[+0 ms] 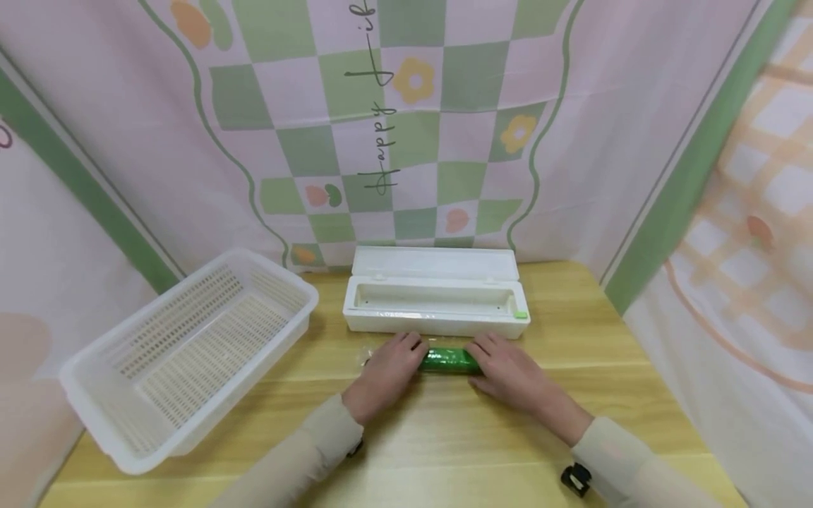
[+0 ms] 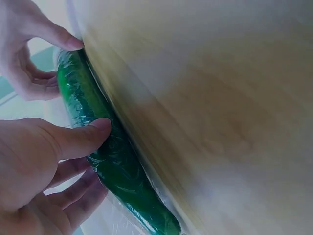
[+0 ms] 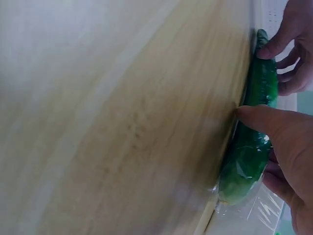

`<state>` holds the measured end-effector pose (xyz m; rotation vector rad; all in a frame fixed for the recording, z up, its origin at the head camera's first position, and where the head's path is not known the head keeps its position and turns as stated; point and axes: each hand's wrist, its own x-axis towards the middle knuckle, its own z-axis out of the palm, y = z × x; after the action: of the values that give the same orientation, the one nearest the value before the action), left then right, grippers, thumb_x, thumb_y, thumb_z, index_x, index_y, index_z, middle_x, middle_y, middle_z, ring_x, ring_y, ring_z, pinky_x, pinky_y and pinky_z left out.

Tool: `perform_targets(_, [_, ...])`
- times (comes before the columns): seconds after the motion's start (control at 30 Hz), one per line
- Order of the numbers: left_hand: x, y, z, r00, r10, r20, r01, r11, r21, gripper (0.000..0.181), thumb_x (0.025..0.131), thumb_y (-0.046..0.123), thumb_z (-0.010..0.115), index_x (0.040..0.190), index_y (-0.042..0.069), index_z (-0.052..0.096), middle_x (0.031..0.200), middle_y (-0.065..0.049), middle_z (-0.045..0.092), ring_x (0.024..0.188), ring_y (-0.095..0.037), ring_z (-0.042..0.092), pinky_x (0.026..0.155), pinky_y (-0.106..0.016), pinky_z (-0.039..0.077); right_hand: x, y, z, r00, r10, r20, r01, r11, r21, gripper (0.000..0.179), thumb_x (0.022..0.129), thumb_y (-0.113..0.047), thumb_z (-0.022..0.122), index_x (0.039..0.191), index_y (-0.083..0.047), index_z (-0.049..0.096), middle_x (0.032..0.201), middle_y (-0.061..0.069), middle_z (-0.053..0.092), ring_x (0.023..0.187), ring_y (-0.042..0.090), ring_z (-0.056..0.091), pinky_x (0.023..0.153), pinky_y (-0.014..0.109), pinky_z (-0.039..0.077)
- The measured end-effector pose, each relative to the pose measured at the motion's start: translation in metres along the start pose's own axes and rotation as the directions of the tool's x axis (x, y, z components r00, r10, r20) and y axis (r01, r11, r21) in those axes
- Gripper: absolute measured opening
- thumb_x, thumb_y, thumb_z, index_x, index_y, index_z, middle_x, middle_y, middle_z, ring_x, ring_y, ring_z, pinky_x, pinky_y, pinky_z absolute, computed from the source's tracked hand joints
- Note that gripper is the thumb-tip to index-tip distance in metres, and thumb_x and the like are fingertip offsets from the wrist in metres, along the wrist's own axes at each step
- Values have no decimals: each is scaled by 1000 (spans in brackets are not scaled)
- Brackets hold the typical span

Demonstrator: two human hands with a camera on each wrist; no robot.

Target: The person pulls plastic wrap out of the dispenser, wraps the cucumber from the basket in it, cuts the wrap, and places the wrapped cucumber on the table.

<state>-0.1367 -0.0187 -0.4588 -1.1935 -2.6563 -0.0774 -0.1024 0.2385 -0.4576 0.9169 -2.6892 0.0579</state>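
A green cucumber (image 1: 449,360) wrapped in clear plastic film lies on the wooden table, in front of a white cling film box. My left hand (image 1: 392,363) grips its left part, thumb on the near side and fingers behind it. Toward the other end, my right hand (image 1: 508,370) holds it the same way. In the left wrist view the film on the cucumber (image 2: 117,161) looks shiny and wrinkled. Loose film (image 3: 259,208) sticks out past the pale end in the right wrist view.
The white cling film box (image 1: 438,324) stands just behind the hands, its lid (image 1: 435,263) raised and a green slider (image 1: 521,315) at its right. A white slotted basket (image 1: 184,441) sits at the left. A patterned cloth (image 1: 413,141) hangs behind the table (image 1: 444,451).
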Motion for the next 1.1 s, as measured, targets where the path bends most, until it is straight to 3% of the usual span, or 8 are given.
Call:
perform_targets(0.2, [0,-1,-5,1000,-11,28,12,999,-38,37,96,7,73,133,9,68,121,-6,68,108,-20,67,93,-30,62,4,1,1,999,26,38,-26,1000,0,55,82,-22,91,127,1,67,123,14,69,114,30,66,100,45,60])
perform_targets(0.33, [1,-3,-10,999,-18,39,21,998,-57,40,96,15,75,135,8,67,126,-7,69,113,-21,67,98,-32,61,7,2,-3,996,44,79,-47,998,46,52,87,-20,88,129,2,67,126,15,69,116,31,66,100,45,60])
perform_targets(0.5, [2,-3,-11,1000,19,-16,-19,999,-27,41,94,19,79,133,10,69,129,-6,70,117,-21,67,104,-33,59,9,6,-10,991,46,123,-62,989,132,48,90,-18,84,130,2,67,128,16,68,117,30,66,100,45,61])
perform_targets(0.77, [1,-3,-6,992,64,-107,-61,998,35,42,89,17,84,128,11,69,120,-3,71,107,-18,66,95,-28,60,9,11,-21,985,15,171,-51,977,208,45,94,-18,80,132,2,66,131,18,65,119,32,65,101,48,60])
perform_targets(0.9, [1,-3,-6,988,76,-138,-69,996,53,37,91,8,81,126,11,71,117,-3,72,104,-17,66,92,-27,61,8,11,-26,988,5,157,-38,978,206,45,94,-18,80,131,2,67,131,18,65,119,32,65,100,48,60])
perform_targets(1.1, [2,-4,-11,993,53,-102,-54,998,-12,36,94,4,76,129,9,70,120,-5,71,107,-19,68,94,-29,61,8,6,-23,995,24,93,-36,990,133,65,86,-33,88,137,0,64,132,16,66,120,30,65,101,48,60])
